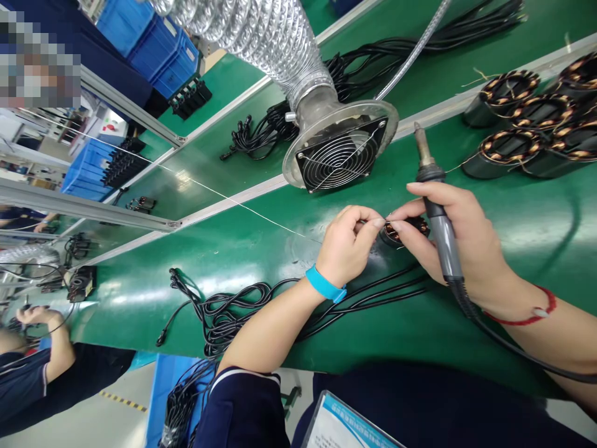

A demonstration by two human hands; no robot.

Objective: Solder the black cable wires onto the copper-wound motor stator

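My left hand (347,246), with a blue wristband, is closed in a pinch on a thin solder wire (224,196) that runs off to the upper left. My right hand (454,239) is wrapped round a soldering iron (433,199) whose tip points up and away; its fingertips also pinch at a small copper-wound stator (405,230) lying on the green belt (261,249) between both hands. The stator is mostly hidden by my fingers. A black cable bundle (233,308) lies under my left forearm.
A fume fan on a silver flexible duct (338,155) stands just beyond my hands. Several wound stators (527,130) sit at the far right. More black cables (261,134) lie on the far belt. Blue crates (153,43) are upper left. Another person's arm (51,345) is at lower left.
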